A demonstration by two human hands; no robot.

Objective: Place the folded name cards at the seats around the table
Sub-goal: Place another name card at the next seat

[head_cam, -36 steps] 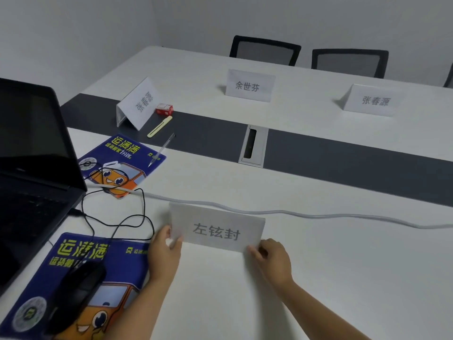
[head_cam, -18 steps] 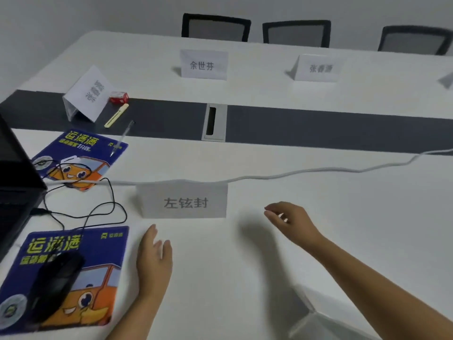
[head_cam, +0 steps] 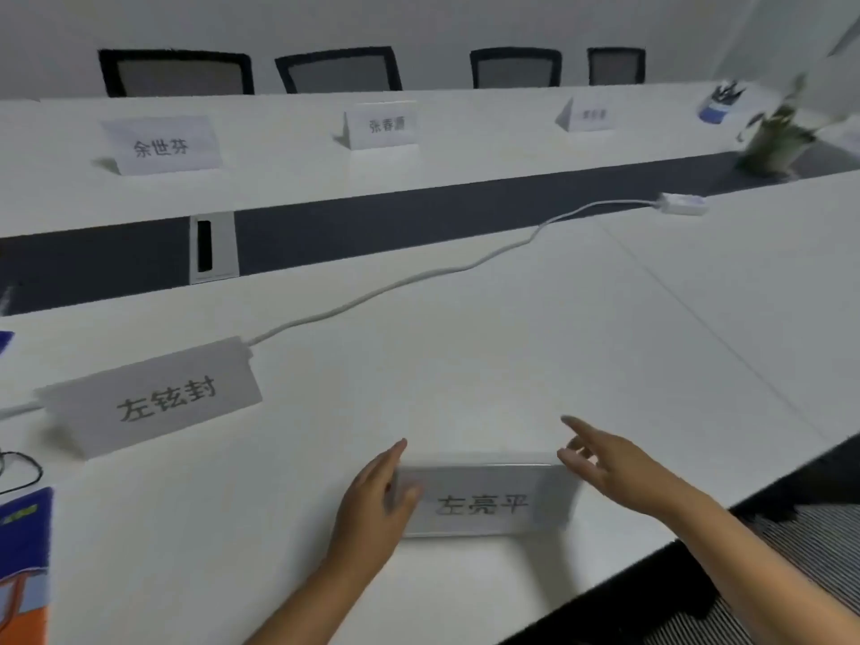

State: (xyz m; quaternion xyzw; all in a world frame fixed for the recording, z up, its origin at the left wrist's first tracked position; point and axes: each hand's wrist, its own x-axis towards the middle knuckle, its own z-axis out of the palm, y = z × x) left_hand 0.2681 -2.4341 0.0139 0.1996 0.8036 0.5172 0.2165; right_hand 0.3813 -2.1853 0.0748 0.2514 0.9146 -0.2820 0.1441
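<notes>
2 hands (head_cam: 372, 509) (head_cam: 605, 467) now at new name card (head_cam: 484, 502), left grip pinching, right open.

Both hands meet a folded name card (head_cam: 484, 502) near the white table (head_cam: 512, 342) edge: left hand (head_cam: 372, 509) holds its left end, right hand (head_cam: 614, 472) reaches its right end, fingers straight.
</notes>
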